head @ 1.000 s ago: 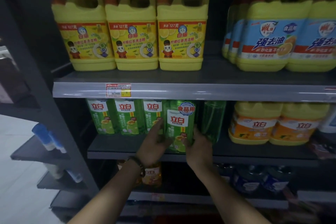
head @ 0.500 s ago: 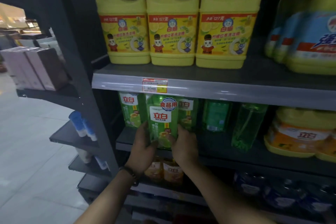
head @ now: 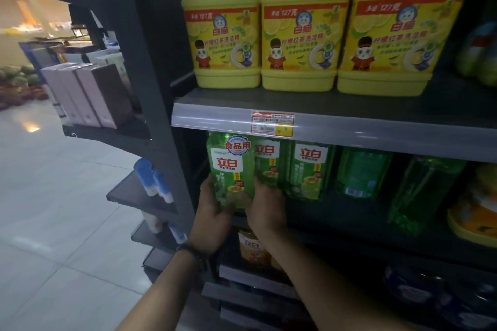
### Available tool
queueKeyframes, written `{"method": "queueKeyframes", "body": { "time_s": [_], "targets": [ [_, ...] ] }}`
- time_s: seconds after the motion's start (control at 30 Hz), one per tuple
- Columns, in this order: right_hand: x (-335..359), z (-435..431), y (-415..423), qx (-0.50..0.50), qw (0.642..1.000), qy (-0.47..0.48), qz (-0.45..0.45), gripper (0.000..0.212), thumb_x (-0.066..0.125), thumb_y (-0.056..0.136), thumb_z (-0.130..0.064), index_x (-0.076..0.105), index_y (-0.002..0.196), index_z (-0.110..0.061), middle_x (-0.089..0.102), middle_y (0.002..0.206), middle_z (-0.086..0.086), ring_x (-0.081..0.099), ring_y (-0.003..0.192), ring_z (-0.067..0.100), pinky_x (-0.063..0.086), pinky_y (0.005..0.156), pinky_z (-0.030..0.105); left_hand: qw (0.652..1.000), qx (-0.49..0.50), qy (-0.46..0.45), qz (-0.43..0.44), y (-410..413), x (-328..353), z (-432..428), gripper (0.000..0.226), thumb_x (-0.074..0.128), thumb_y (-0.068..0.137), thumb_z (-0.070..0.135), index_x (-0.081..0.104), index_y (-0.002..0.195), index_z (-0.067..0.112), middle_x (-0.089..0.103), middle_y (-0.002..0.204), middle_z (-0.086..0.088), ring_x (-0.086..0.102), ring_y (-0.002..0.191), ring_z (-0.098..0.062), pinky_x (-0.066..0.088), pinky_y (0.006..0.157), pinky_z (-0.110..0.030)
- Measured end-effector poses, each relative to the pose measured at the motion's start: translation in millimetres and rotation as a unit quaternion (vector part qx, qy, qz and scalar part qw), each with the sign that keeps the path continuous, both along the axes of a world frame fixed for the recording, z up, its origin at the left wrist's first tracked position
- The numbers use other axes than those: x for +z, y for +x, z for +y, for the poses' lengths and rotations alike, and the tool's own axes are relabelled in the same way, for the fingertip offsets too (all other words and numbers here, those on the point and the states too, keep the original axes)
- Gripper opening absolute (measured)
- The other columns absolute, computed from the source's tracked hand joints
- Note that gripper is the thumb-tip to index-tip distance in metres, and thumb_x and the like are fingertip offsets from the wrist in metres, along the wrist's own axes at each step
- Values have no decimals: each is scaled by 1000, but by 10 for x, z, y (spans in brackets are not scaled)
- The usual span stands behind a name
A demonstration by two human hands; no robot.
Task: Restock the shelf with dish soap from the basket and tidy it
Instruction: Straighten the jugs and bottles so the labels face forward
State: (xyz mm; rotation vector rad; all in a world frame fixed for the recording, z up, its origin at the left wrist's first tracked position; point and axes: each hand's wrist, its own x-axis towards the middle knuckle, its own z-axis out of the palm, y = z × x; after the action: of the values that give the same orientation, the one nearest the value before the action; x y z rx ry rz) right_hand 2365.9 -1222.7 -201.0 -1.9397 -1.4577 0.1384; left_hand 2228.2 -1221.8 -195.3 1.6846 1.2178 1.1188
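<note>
Squarely ahead, the upright green dish soap bottle (head: 231, 172) stands clamped low between left hand (head: 212, 213) and right hand (head: 267, 208), at the shelf's (head: 336, 213) left end.

A shop, by every sign a supermarket aisle. Just above the grip of left hand (head: 212, 212) and right hand (head: 266, 209) on a green dish soap bottle (head: 231, 169), a printed price tag (head: 272, 123) slotted into the clear rail (head: 363, 133) of a dark metal shelf (head: 376, 106). Higher up, three identical yellow jugs (head: 298, 35), labels forward. Right of the grip, a row of matching green bottles (head: 309, 172). Left of it, an end rack (head: 113, 134) with pink boxes (head: 86, 94), glossy pale floor tiles (head: 53, 209), lit displays (head: 29, 21) far beyond.
</note>
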Motion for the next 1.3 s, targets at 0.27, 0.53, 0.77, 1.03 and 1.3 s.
{"method": "queueKeyframes", "body": {
  "time_s": [0.27,0.53,0.77,1.03,1.3],
  "targets": [
    [-15,94,-119,19,1000,-4,-3,65,72,97,-47,49,151,-20,72,131,9,68,121,32,62,93,46,997,34,23,60,-112,-54,77,104,71,88,-2,18,145,67,32,132,22,26,130,2,32,113,-23],
    [-20,193,-236,21,1000,-2,10,55,73,93,-55,57,137,-25,75,117,3,72,108,26,65,84,42,994,50,-20,98,-173,-97,203,108,60,91,-11,-2,165,35,32,132,-11,25,117,0,21,112,-16],
    [4,133,-78,103,986,-17,131,58,76,97,-20,56,151,-30,72,136,2,68,126,23,60,104,42,993,-12,-40,108,-367,-148,329,105,59,80,10,9,164,49,47,147,-8,39,140,-23,34,124,-48],
    [-2,-622,682,59,986,-45,148,37,70,103,-22,66,140,-19,75,128,1,69,111,9,45,78,8,993,-40,-26,107,-60,-32,-306,61,62,96,4,41,150,26,49,136,-5,58,125,-25,52,106,-41],
    [44,-1577,1616,-48,990,8,133,30,73,101,-26,71,130,-19,78,114,-3,72,99,9,55,83,17,974,-201,-66,82,956,20,-575,38,60,101,-1,64,124,28,69,121,3,66,114,-11,56,88,-27]
  ]
}}
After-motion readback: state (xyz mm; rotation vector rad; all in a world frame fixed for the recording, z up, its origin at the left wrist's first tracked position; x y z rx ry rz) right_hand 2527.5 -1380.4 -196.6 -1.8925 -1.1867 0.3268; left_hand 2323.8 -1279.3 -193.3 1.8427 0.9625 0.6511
